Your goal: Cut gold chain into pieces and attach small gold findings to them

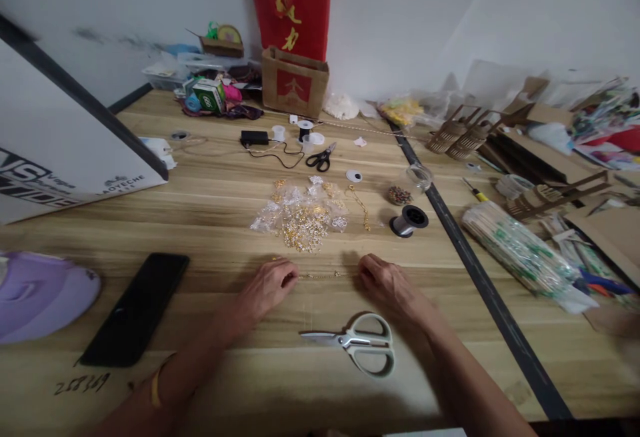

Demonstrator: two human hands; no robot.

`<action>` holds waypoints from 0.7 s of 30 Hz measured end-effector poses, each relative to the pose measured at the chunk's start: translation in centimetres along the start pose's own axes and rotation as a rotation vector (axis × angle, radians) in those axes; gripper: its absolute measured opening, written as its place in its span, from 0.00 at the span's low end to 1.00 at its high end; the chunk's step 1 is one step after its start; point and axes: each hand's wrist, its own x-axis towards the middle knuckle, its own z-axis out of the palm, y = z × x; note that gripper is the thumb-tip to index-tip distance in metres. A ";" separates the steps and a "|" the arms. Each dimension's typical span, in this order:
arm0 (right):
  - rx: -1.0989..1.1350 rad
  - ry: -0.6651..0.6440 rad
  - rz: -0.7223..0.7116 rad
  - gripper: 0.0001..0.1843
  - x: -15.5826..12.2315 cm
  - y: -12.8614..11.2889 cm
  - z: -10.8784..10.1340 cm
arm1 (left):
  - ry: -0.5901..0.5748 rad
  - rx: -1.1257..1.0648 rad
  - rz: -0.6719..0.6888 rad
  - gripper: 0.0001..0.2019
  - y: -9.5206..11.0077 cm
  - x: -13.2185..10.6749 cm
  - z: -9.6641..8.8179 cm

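Observation:
A thin beaded chain (323,276) is stretched sideways just over the wooden table, between my two hands. My left hand (273,282) is closed on its left end, and my right hand (383,277) pinches the right end; the fingertips are partly hidden. Beyond the hands lies a pile of small gold and clear beads (303,227) among little plastic bags (270,216). A short gold chain (361,207) rests to the right of that pile. Nearer me, scissors with pale handles (370,342) lie flat below the hands.
At the left are a black phone (136,310) and a purple cap (45,297). Right of the beads stand a wire spool (409,221) and a tub of coloured beads (399,194). Black scissors (321,157) lie further back. A bag of wooden sticks (517,247) sits at right.

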 end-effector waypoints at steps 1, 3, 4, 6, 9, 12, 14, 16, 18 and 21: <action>0.026 0.007 -0.001 0.07 0.0 0.1 0.0 | 0.003 -0.010 -0.001 0.08 0.0 0.0 0.0; 0.067 0.011 -0.001 0.07 0.1 0.2 -0.2 | 0.007 -0.028 -0.002 0.07 -0.1 0.0 0.1; 0.084 0.010 0.000 0.08 0.1 0.2 -0.3 | 0.008 -0.037 -0.001 0.07 -0.2 0.1 0.2; 0.111 0.005 0.006 0.09 0.2 0.2 -0.5 | 0.009 -0.057 -0.001 0.07 -0.2 0.1 0.2; 0.143 -0.005 0.023 0.09 0.2 0.3 -0.6 | 0.012 -0.089 -0.006 0.07 0.0 0.2 0.2; 0.176 -0.007 0.041 0.08 0.2 0.4 -0.6 | 0.007 -0.100 -0.010 0.07 0.2 0.2 0.1; 0.179 -0.006 0.055 0.07 0.3 0.5 -0.5 | 0.000 -0.092 -0.013 0.07 0.2 0.2 0.2; 0.162 -0.008 0.064 0.07 0.3 0.5 -0.4 | -0.003 -0.068 -0.012 0.07 0.2 0.2 0.3; 0.133 -0.010 0.067 0.08 0.3 0.5 -0.4 | -0.008 -0.033 -0.002 0.07 0.1 0.1 0.5; 0.080 -0.011 0.066 0.08 0.3 0.4 -0.4 | -0.020 0.017 0.002 0.06 0.1 0.0 0.7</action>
